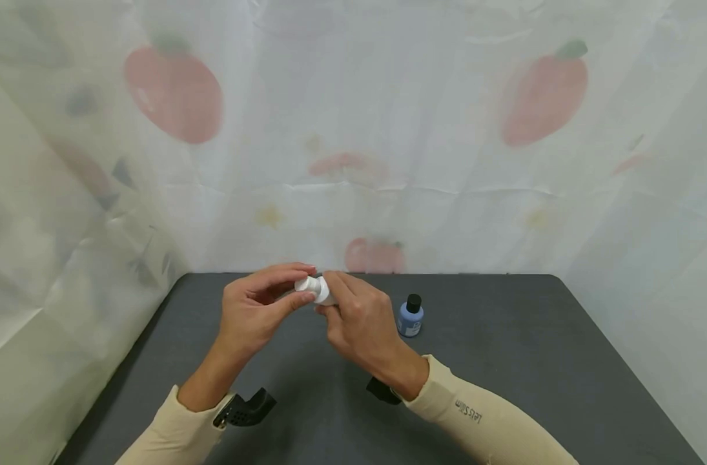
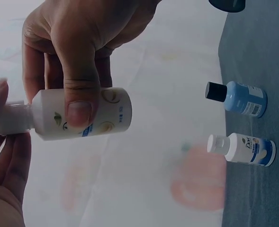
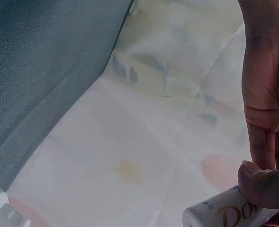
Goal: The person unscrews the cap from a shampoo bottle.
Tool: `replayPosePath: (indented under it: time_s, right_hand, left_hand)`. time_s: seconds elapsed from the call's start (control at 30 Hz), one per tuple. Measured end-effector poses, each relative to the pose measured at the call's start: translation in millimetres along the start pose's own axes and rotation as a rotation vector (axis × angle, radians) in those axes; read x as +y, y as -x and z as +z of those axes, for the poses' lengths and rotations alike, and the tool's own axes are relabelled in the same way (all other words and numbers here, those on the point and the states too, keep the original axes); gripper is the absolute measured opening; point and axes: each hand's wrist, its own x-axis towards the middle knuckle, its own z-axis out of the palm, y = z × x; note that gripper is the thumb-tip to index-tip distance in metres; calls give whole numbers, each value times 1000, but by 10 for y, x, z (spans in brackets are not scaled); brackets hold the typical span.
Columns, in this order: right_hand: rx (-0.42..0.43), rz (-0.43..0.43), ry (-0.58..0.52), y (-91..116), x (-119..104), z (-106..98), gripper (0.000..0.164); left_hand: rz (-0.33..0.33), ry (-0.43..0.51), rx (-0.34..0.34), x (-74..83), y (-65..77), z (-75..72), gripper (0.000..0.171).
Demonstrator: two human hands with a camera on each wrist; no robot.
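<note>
**White bottle [image 2: 114, 112] held aloft, on its side, over a dark table [image 1: 504, 361]**

Your right hand [image 1: 361, 316] grips the bottle's body, thumb across its label; your left hand [image 1: 257, 313] pinches the white cap [image 2: 11, 119] between thumb and fingers. It looks light and fairly stiff, unlikely to break, perhaps slippery: best held round mid-body. A blue bottle [image 1: 410, 321] and a second white bottle [image 2: 250, 150] stand side by side on the table.
</note>
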Motion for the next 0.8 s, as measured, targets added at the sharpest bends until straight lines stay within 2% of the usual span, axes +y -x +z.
replayPosePath:
  time_s: [0.17, 0.47, 0.7, 0.8]
  right_hand:
    - [-4, 9, -1, 11, 13, -3, 31]
    - [15, -26, 18, 13, 15, 3, 28]
    - [24, -28, 21, 19, 19, 8, 33]
    - [31, -32, 26, 23, 24, 19, 32]
  left_hand:
    - [25, -17, -41, -3, 21, -24, 35]
    - [23, -53, -29, -17, -1, -6, 37]
    - [50, 57, -99, -49, 6, -26, 37]
    - [34, 33, -101, -52, 11, -38, 38]
